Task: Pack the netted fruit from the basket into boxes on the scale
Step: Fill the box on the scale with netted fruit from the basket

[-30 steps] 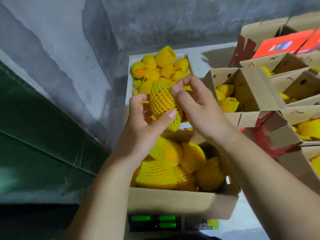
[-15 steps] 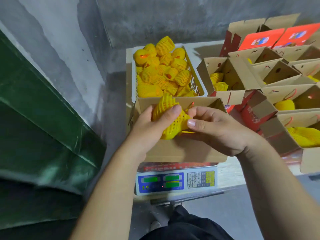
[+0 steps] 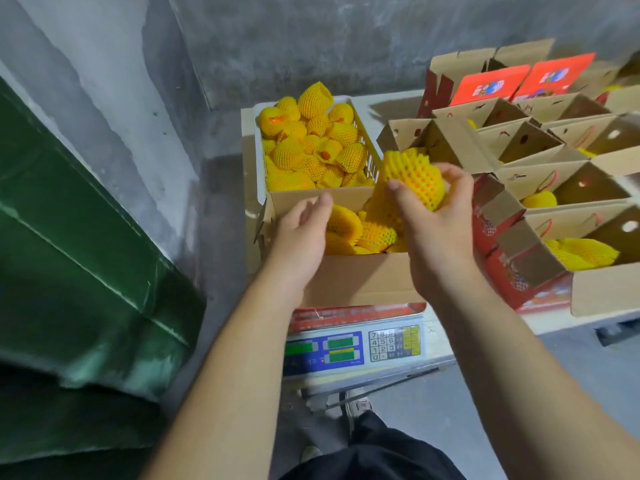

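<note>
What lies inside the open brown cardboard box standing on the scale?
The brown cardboard box holds several yellow foam-netted fruits. The left hand and right hand cover part of them; its bottom is hidden.

Right hand (image 3: pixel 437 230) curled in a grip, left hand (image 3: pixel 302 233) loosely curled, both forearms outstretched.

Open box (image 3: pixel 349 285) top is free between basket (image 3: pixel 367 140) and side boxes (image 3: pixel 512 244).

- The right hand (image 3: pixel 437 237) grips a netted fruit (image 3: pixel 414 176), thumb and curled fingers (image 3: pixel 457 176) around it.
- Below those fingers, an open box (image 3: pixel 360 282) of netted fruit sits on the scale (image 3: pixel 353 348).
- The left hand (image 3: pixel 301 237) hangs loosely curled over the box, holding nothing.
- Beyond the fingers stands the full basket (image 3: pixel 367 133).
</note>
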{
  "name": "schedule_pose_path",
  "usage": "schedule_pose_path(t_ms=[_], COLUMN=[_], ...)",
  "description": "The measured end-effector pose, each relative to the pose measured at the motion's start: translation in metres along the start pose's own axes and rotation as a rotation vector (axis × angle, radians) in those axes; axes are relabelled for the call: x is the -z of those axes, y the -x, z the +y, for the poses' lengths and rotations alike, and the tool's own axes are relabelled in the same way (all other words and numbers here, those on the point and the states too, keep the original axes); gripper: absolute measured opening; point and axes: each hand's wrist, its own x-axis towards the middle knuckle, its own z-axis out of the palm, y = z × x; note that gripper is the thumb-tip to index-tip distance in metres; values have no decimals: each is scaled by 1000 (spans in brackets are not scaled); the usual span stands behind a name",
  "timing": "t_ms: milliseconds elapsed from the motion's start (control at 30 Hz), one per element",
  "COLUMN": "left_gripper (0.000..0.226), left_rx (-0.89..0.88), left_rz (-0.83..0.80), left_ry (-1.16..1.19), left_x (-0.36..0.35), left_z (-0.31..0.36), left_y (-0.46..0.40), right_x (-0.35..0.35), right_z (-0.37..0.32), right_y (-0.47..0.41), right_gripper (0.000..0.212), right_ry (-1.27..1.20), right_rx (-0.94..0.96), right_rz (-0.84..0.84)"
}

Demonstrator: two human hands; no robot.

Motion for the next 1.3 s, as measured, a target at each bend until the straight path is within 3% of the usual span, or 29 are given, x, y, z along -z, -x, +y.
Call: schedule_pose_path(t_ms=[33, 100, 200, 267, 367, 733, 1300], left_gripper=[43, 31, 29, 26, 14, 15, 16], left_rx=[-46, -79, -101, -125, -135, -176, -353], left_rz=[33, 69, 85, 79, 88, 86, 99], left_ry=[-13, -69, -149, -185, -290, -375, -201], left_x=[11, 31, 53, 61, 68, 65, 28], left_z=[-3, -7, -15, -19, -26, -33, -25], left_y=[-4, -10, -13, -11, -6, 7, -16], right_x=[7, 23, 40, 43, 33, -4, -19], right_z=[-3, -6, -9, -7, -3, 10, 18], right_y=[-9, -28, -48, -45, -27, 9, -16], right_gripper=[53, 60, 69, 68, 53, 42, 38], right_ry=[139, 410, 905, 1081, 851, 913, 768], right_rx=[169, 365, 231, 199, 177, 259, 235], right_rz=[49, 39, -351, -481, -449, -697, -746])
